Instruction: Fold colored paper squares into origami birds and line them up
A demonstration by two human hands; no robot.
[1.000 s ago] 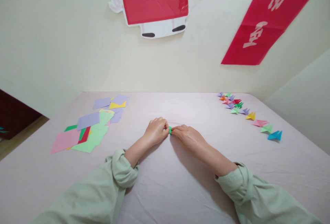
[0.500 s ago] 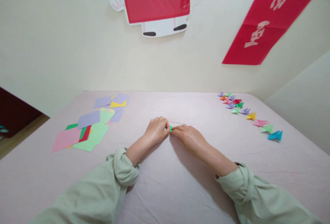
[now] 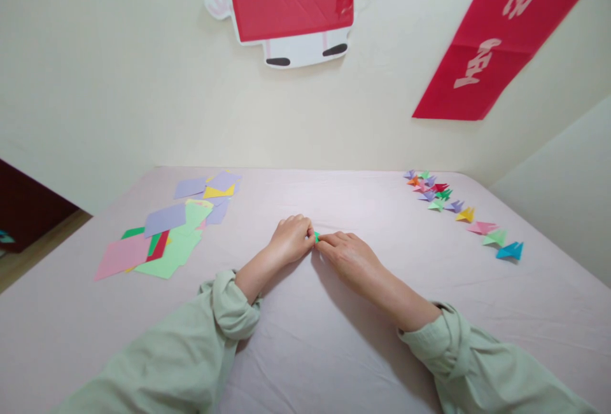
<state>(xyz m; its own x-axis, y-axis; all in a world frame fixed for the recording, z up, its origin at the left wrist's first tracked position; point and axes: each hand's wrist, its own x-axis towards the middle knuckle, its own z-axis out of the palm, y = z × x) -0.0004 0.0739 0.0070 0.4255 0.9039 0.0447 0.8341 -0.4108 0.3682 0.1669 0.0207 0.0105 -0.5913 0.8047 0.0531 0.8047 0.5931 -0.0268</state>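
A small piece of green folded paper (image 3: 317,236) is pinched between my two hands at the middle of the table. My left hand (image 3: 290,240) is closed on its left side, the thumb against the curled fingers. From the right, my right hand (image 3: 351,254) grips it with the fingertips pressed together. Most of the paper is hidden behind the fingers, so its folded shape cannot be made out.
Loose coloured paper sheets (image 3: 165,220) lie in an overlapping spread on the left of the cloth-covered table (image 3: 305,350). Along the right runs a line of folded paper figures, a blue one (image 3: 510,251) nearest. A wall (image 3: 315,121) rises behind the table.
Both hands stay at nearly the same spot, still holding the green paper. The right fingers have shifted very slightly; the view has moved a touch.
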